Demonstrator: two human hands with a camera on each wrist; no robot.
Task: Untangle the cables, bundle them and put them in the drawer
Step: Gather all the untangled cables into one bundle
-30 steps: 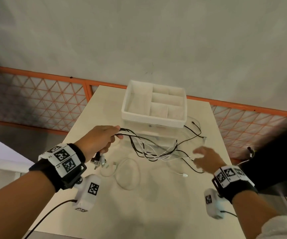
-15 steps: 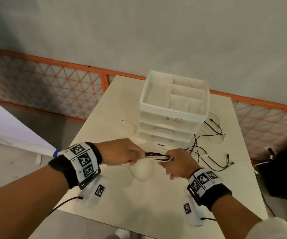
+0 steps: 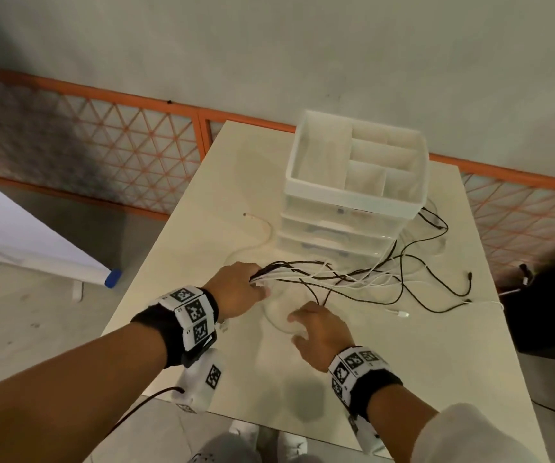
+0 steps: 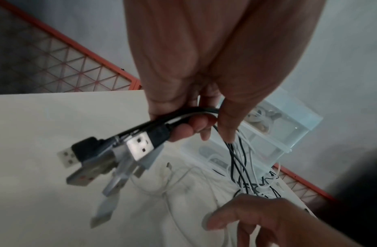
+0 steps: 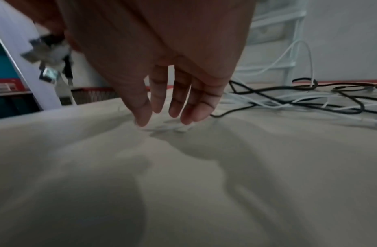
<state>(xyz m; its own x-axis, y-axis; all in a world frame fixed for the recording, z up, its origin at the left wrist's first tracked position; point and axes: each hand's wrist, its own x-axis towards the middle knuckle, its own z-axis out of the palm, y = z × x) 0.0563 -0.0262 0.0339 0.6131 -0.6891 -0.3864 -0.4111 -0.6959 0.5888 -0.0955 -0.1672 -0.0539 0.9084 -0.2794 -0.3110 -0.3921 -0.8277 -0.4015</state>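
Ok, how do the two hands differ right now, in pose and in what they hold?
The left hand has its fingers curled round a bunch of black and white cables near their USB plugs; the right hand holds nothing. The left hand is raised above the table; the right hand's straight fingers reach down to it. Both are in front of the drawer unit.

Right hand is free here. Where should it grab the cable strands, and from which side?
Probably close beside the left hand, where the strands still run together before fanning out over the table. The right hand could come from above and the near side, fingers wrapping the bunch crosswise; farther right they spread and cross.
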